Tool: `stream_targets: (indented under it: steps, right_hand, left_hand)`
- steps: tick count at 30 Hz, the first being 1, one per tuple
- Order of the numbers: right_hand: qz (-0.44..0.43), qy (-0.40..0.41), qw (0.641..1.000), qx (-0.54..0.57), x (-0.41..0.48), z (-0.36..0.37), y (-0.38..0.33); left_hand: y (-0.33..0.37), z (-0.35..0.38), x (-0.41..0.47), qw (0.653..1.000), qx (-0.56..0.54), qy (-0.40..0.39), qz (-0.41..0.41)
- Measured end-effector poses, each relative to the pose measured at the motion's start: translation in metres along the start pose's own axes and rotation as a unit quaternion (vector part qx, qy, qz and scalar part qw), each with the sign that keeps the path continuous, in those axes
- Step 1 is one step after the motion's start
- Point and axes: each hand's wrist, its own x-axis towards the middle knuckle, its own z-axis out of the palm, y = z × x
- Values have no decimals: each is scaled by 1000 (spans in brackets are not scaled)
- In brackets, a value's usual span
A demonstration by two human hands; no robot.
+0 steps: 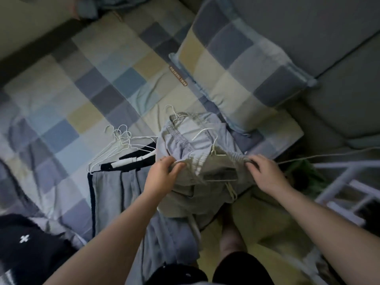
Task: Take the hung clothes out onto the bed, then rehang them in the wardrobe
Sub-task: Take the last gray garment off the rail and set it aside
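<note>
Beige trousers point(205, 194) are pinched at the waistband by left hand point(164, 171) and right hand point(265, 171), stretched taut just before the pillow point(236, 64), likely to square the hanger point(222, 175) inside; other clothes point(115, 182) lie left of the pillow

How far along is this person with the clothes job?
Done: several garments lie out on the checked bedspread, including grey-blue trousers on a bunch of white wire hangers. In hand: the left hand and right hand each grip the elastic waistband of a beige drawstring garment at the bed's edge. Left: no wardrobe shows, so the rehanging probably all remains.
</note>
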Motion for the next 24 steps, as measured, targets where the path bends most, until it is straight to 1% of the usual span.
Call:
stream_targets:
  steps: [5,8,11,14,18,24]
  right_hand:
    - [93,63,992,56,-140,-19,-27]
    - [150,118,975,112,-208,-21,-35]
    - [196,175,954,142,-267,-20,-41]
    - [222,235,929,177,-326,-14,-40]
    - [263,280,895,228,-410,-1,-38]
    - [311,370,837,256,-546,41,-35]
  left_hand:
    - [28,-25,-66,993,9,-67,94]
    - [49,-26,-90,982,24,-111,152]
    - [71,-17,-107,966,43,-136,217]
    - [94,1,-128,943,61,-160,286]
    - [123,31,-169,906,72,-197,369]
    - [141,88,-272,845,78,-255,464]
